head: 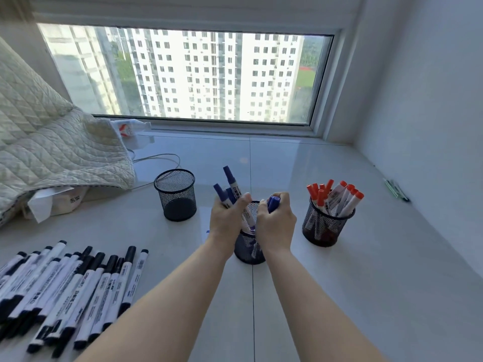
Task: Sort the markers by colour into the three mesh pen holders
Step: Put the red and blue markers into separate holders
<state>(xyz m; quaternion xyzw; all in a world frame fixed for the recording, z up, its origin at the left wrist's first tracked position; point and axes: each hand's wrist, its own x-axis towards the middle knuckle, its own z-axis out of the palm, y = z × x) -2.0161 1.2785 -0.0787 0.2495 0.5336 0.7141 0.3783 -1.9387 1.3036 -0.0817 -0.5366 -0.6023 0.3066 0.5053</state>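
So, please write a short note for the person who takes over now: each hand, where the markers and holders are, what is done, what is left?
Left hand: grips several blue markers above the middle holder.
Right hand: grips more blue-capped markers over the same holder.
Right holder: filled with red markers; looks done.
Left holder: stands with no markers in it.
Black markers: lie in a pile on the surface, near left.
Left to do: lower the blue markers into the middle holder, then put the black ones into the left holder.

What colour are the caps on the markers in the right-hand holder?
Red-orange caps on the markers in the right holder, clearest in the head view.
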